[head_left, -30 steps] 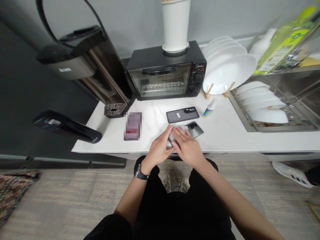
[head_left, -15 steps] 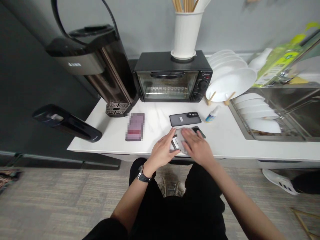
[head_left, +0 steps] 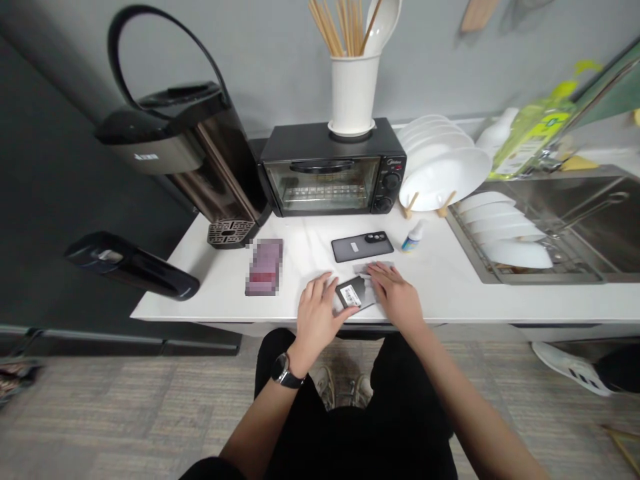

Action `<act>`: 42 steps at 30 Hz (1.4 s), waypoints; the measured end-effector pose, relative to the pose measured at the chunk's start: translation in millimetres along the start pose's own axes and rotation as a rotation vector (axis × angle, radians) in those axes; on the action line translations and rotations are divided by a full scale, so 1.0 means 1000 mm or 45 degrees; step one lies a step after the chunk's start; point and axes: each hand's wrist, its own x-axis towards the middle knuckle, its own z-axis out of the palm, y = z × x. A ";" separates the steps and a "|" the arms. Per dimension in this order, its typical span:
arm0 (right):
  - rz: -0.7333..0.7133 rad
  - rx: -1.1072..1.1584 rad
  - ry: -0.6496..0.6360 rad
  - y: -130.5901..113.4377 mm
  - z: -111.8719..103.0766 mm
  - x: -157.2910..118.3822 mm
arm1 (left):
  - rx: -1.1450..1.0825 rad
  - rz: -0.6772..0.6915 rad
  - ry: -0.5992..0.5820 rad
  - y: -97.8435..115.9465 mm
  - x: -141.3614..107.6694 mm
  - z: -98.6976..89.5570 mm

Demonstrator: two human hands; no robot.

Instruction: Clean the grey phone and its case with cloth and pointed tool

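Left hand (head_left: 316, 312) has spread, thumb touching dark labelled item (head_left: 351, 293); right hand (head_left: 399, 295): grip unclear.

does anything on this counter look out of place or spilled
Only the white holder of chopsticks seems oddly placed: it stands on the toaster oven, which might get hot. I see no spill on the counter.

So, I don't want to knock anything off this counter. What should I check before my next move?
1. Left hand touching the white-labelled dark item: ok.
2. That item fully uncovered: not ok, fingers overlap its edges.
3. Small bottle standing apart from both hands: ok.
4. Black-rimmed phone-shaped item lying flat: ok.
5. Right hand's grip firm: cannot tell.
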 end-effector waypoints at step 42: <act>-0.051 -0.241 0.224 -0.026 -0.014 0.015 | -0.468 -0.135 -0.111 0.003 0.023 0.018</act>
